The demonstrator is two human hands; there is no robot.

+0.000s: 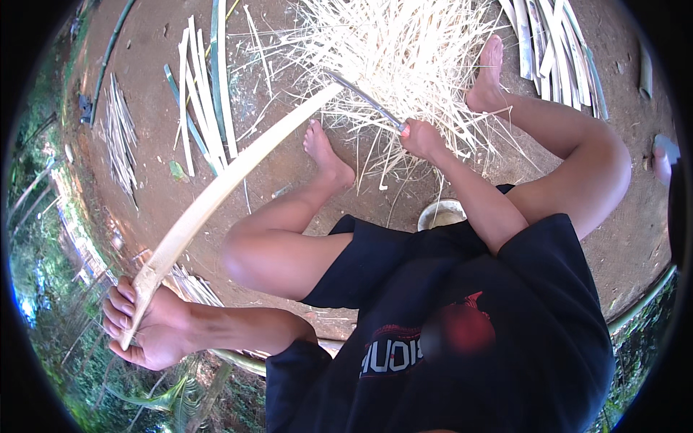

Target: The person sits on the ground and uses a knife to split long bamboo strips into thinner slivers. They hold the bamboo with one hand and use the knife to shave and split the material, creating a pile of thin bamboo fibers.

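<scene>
A long, pale split bamboo strip [216, 193] slants across the left half of the head view. My left hand [160, 330] is closed around its near end, beside a node in the strip. The strip's far end meets the blade of a long knife [372, 102]; whether the edge has cut into it is too small to tell. My right hand [426, 140] grips the knife by its handle, of which only a reddish bit shows. Under and beyond the blade lies a big heap of pale bamboo shavings [404, 50], between my bare feet.
Split bamboo strips [206, 94] lie on the dirt at the far left, near a bundle of thin sticks [119, 133]. More strips [552, 50] lie far right, near a bamboo tube [644, 72]. A pale bowl [442, 213] stands between my legs. Greenery borders the left side.
</scene>
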